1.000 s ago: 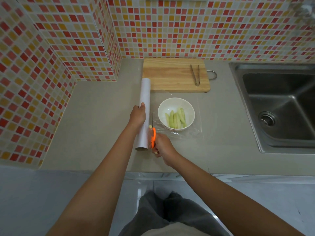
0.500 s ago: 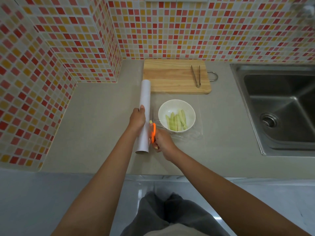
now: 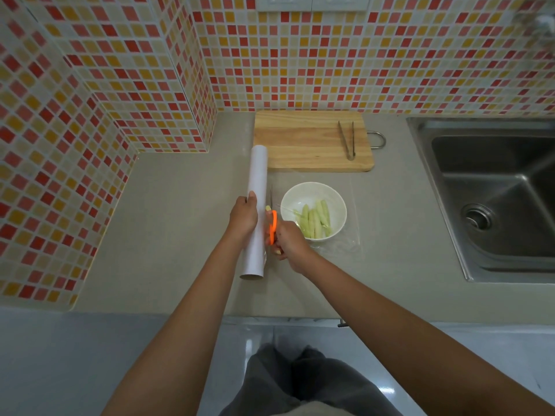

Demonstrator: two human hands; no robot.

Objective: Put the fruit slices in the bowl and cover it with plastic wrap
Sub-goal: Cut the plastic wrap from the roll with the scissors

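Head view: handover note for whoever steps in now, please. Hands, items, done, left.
Left hand: grips the plastic wrap roll, which lies on the counter.
Right hand: holds the orange scissors, blades pointing away along the roll's right side.
Bowl: on the counter, fruit slices inside, sheet of wrap drawn over it and apparently still joined to the roll.
Done: slices in the bowl, wrap pulled across.
Left: finish the cut, press the wrap round the rim.

One bowl (image 3: 313,205), one wrap roll (image 3: 256,211), one scissors (image 3: 272,225) (orange), one tongs (image 3: 347,141), one board (image 3: 309,142).
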